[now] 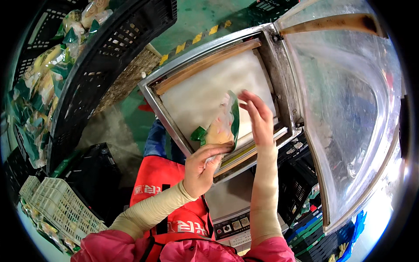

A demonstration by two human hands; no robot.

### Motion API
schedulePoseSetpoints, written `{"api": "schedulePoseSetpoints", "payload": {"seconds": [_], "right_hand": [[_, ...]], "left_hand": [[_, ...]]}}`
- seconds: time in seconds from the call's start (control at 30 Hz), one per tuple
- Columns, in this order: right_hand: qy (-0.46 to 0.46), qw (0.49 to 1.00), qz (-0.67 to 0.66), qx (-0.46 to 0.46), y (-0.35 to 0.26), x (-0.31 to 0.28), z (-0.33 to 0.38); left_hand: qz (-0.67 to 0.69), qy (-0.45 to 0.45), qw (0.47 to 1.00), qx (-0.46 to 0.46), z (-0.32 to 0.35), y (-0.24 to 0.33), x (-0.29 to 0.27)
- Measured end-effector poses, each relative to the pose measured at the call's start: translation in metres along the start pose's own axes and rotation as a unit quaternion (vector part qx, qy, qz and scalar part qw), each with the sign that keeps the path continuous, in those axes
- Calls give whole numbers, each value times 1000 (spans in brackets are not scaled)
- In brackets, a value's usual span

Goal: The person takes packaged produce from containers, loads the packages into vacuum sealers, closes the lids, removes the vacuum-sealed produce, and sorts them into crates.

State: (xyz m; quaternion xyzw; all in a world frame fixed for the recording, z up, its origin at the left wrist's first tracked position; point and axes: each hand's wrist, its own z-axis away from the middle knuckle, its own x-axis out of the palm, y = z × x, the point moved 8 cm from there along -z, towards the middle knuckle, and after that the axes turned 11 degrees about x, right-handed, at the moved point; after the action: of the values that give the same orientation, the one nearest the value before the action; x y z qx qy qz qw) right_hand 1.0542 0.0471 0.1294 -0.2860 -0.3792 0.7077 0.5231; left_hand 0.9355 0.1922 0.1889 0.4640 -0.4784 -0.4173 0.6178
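My left hand is closed round the lower end of a green-and-clear plastic food bag with pale food inside. The bag is held up over the white plate of a metal-framed vacuum packing machine. Just right of the bag's upper edge is my right hand, fingers stretched out and holding nothing. Whether its fingertips touch the bag is hard to make out. The machine's clear lid stands raised on the right.
A large black crate full of similar bags stands at the left. Below it are a dark crate and a cream crate. Black crates stack under the lid. A control panel sits at the machine's front.
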Motion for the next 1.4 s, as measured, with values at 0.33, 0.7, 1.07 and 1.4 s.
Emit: {"api": "schedulePoseSetpoints", "payload": {"seconds": [0.33, 0.7, 1.07, 1.4], "right_hand": [[-366, 887, -280, 5, 22, 57, -16], [-123, 952, -272, -70, -37, -33, 36], [44, 996, -33, 68, 12, 3, -97], [17, 992, -23, 123, 25, 3, -117]], "left_hand": [[44, -28, 999, -12, 12, 10, 2], [172, -73, 974, -130, -7, 24, 31], [186, 224, 951, -105, -81, -120, -70], [153, 302, 929, -151, -58, -145, -70]]}}
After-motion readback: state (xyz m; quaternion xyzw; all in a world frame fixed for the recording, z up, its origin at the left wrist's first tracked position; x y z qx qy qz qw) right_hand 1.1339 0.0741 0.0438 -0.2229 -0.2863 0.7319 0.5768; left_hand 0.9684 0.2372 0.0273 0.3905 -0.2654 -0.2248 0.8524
